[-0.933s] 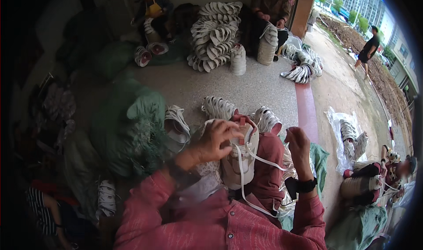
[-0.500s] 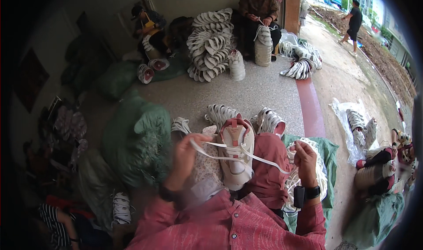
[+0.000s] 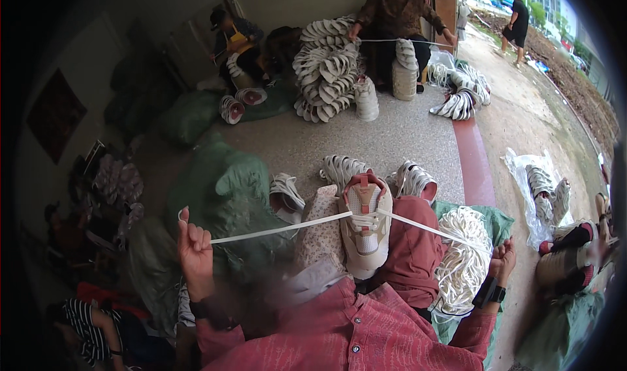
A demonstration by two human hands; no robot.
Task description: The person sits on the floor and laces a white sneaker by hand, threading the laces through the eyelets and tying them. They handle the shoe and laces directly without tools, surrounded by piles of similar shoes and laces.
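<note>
A white and beige shoe upper (image 3: 368, 250) with reddish trim stands between my knees, its tongue side toward the far end. A flat white shoelace (image 3: 281, 230) runs through its eyelets, and both ends are pulled out taut to the sides. At the left, my left hand (image 3: 196, 248) is closed on one end, with a bit of lace looping over a fingertip. Far to the right, my right hand (image 3: 502, 262) is closed on the other end, above the edge of a heap of loose white laces (image 3: 460, 263).
Rows of nested shoe uppers (image 3: 346, 172) stand just beyond my knees. A large green sack (image 3: 219, 194) sits to the left. Across the floor are tall stacks of uppers (image 3: 326, 70) and a seated person (image 3: 398, 12) stretching a lace. More uppers lie on clear plastic (image 3: 539, 181) at the right.
My hands have moved far apart, left hand leftward and right hand rightward and slightly down. The slack lace loops have become straight and taut. The seated person across has spread their arms.
</note>
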